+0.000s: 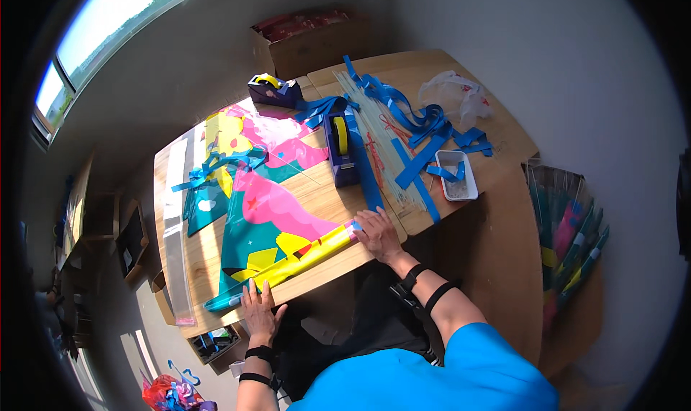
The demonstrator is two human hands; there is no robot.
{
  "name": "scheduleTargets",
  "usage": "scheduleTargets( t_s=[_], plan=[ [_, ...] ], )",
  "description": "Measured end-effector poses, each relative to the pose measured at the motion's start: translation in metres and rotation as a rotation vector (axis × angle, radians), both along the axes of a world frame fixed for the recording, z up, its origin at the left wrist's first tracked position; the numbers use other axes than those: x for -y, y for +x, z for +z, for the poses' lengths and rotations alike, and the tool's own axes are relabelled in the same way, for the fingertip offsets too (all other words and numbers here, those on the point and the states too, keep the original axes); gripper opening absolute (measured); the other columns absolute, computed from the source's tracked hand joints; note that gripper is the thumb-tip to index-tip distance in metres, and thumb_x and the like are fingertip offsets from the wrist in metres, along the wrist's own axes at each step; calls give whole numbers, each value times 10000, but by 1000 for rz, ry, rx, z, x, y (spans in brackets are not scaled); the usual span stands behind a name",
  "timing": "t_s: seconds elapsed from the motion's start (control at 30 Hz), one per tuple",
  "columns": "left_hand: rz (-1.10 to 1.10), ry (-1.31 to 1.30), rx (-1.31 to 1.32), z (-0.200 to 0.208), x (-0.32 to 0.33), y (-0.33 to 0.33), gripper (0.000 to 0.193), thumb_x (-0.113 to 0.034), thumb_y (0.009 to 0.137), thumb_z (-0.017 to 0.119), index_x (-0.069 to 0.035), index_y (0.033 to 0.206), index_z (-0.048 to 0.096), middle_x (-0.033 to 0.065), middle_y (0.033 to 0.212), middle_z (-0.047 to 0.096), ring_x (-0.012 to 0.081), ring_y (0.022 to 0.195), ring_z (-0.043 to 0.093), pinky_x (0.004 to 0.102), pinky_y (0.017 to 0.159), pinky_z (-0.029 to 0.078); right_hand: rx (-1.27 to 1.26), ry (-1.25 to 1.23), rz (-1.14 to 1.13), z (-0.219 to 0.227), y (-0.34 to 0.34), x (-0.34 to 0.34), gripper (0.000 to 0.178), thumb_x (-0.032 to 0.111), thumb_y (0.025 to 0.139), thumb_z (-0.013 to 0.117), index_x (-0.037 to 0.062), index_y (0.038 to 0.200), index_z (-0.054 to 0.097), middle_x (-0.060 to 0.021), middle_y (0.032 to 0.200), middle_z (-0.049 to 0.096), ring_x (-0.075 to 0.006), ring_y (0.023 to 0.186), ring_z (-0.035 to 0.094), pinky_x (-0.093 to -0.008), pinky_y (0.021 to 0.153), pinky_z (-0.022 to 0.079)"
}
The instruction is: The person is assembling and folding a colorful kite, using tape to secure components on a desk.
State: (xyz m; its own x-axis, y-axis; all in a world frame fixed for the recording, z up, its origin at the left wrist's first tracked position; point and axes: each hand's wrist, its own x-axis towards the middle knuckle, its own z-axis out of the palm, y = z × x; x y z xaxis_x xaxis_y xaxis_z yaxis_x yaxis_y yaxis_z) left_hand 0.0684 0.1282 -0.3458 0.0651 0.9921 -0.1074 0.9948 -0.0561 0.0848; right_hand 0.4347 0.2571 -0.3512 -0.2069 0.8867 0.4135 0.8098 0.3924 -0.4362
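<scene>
Your left hand [260,315] and right hand [379,235] rest open on the rolled edge of a colourful sheet [270,220], on the near side of the wooden table [311,278]. Beyond the table stands a cardboard box [324,57]; right of the table, a pale wall [576,73].

The sheet [273,213] was teal, pink and yellow, with a red star [252,204]; ribbons [425,159] were blue, dispensers [344,172] dark indigo, their rolls [340,135] yellow; the tub [471,184] white.
</scene>
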Motion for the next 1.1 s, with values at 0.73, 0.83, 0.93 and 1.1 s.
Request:
scheduleTargets(
  t_s=[0.73, 0.83, 0.93, 1.1],
  plan=[
    [-11, -82, 61, -3, -8, -14, 873, -491, 750, 762, -159, 1463, 384, 205, 1541, 233, 445, 1407, 236, 496, 1150, 262, -196, -179, -742, -40, 130, -55, 126, 154, 791, 697, 36, 771, 661, -176, 793, 670, -366, 753, 650, -457, 680, 496],
    [-4, -86, 76, -2, -5, -14, 864, -488, 757, 756, -155, 1461, 382, 206, 1539, 232, 450, 1409, 224, 496, 1158, 247, -368, -240, -736, -30, 126, -46, 130, 160, 828, 672, 31, 820, 680, -171, 806, 666, -339, 737, 654, -438, 681, 499],
    [-16, -78, 75, 0, -11, -8, 854, -472, 758, 761, -162, 1460, 389, 201, 1540, 239, 435, 1405, 250, 498, 1146, 267, -699, -341, -764, -38, 144, -43, 155, 179, 886, 652, 25, 882, 674, -118, 770, 655, -241, 699, 637, -374, 637, 495],
    [38, -68, 76, 3, 1, -12, 826, -475, 768, 753, -159, 1449, 410, 208, 1528, 264, 432, 1402, 261, 496, 1140, 280, -1198, -557, -487, -1, 116, -24, 176, 186, 963, 587, 16, 991, 619, -13, 760, 595, -77, 679, 566, -228, 602, 465]
  ],
)
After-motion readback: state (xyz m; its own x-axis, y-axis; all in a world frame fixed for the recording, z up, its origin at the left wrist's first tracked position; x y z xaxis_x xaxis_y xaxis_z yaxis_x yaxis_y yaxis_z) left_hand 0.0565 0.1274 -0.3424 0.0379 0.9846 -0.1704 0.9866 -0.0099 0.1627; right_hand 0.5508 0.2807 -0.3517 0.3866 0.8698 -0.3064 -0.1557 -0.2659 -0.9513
